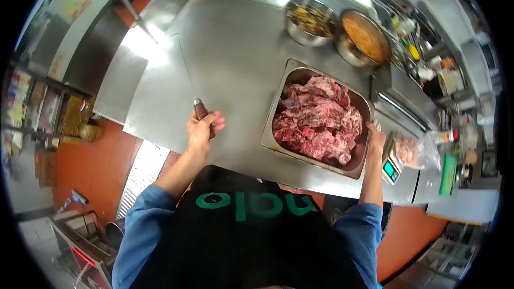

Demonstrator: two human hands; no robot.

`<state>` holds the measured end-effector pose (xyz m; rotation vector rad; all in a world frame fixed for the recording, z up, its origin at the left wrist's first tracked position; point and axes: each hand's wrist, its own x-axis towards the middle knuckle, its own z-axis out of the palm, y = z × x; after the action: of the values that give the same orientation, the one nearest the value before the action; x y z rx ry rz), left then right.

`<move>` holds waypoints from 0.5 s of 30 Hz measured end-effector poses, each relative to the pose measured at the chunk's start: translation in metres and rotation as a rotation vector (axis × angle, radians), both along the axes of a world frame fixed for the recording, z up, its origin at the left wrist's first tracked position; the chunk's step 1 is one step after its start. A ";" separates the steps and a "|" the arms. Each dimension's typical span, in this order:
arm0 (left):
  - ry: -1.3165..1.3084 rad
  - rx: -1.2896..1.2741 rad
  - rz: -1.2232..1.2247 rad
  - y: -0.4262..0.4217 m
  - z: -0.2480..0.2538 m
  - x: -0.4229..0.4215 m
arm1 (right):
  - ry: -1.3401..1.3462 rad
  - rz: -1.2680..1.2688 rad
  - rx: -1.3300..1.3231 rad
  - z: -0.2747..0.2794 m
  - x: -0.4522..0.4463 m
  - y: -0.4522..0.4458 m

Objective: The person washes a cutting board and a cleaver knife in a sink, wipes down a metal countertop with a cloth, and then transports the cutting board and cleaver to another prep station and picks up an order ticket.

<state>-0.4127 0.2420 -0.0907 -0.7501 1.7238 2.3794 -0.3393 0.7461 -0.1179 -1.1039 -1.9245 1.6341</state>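
Observation:
My left hand [203, 126] is wrapped round the brown handle of a knife [200, 111]. Its long blade looks very thin from here and points away over the steel table [230, 59]. A deep rectangular metal pan [267, 138] stands to the right, filled with raw red meat [318, 118] streaked with pale fat. At the pan's right rim is my right hand [376, 138], thumb over the edge and the other fingers mostly hidden. A small pale thing, too small to name, shows beside that thumb.
Behind the pan stand a metal bowl of brownish food [308, 40] and a pot of orange-brown food [367, 37]. On the right, a digital scale [391, 170] sits beside a clear plastic bag [425, 152] and a green block [447, 175]. Shelves [48, 107] line the left.

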 end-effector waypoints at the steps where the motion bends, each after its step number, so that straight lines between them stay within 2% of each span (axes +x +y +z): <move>1: 0.007 -0.048 -0.057 0.012 -0.002 0.006 | 0.053 0.016 0.007 -0.003 0.008 0.019; 3: 0.034 -0.088 -0.165 0.024 -0.010 0.013 | 0.154 0.051 0.018 -0.018 0.018 0.049; 5: 0.023 -0.119 -0.261 0.032 -0.017 0.029 | 0.087 -0.011 0.318 -0.013 0.020 0.062; 8: -0.069 -0.125 -0.284 0.048 0.005 0.054 | 0.242 0.028 0.000 0.006 0.028 0.052; 9: -0.094 -0.123 -0.282 0.048 0.011 0.059 | 0.100 -0.058 0.172 0.014 0.039 0.040; 10: -0.105 -0.113 -0.295 0.045 0.013 0.066 | 0.012 -0.031 0.456 -0.013 0.058 0.055; 11: -0.120 -0.130 -0.251 0.037 0.014 0.075 | -0.087 0.029 0.382 -0.051 0.085 0.084; 12: -0.137 -0.143 -0.209 0.027 0.014 0.085 | 0.138 -0.003 0.462 -0.077 0.120 0.063; 13: -0.155 -0.154 -0.175 0.017 0.013 0.095 | -0.105 -0.025 1.079 -0.079 0.151 0.020; 14: -0.110 -0.248 -0.129 0.005 0.009 0.103 | -0.461 -0.051 1.019 -0.112 0.179 0.012; 15: -0.053 -0.235 -0.067 -0.016 -0.009 0.109 | -0.401 0.005 1.236 -0.117 0.194 -0.023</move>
<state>-0.3033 0.2256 -0.0997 -0.7629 1.9959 2.1186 -0.1451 0.7233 -0.2351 -0.8434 -2.4980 -0.0109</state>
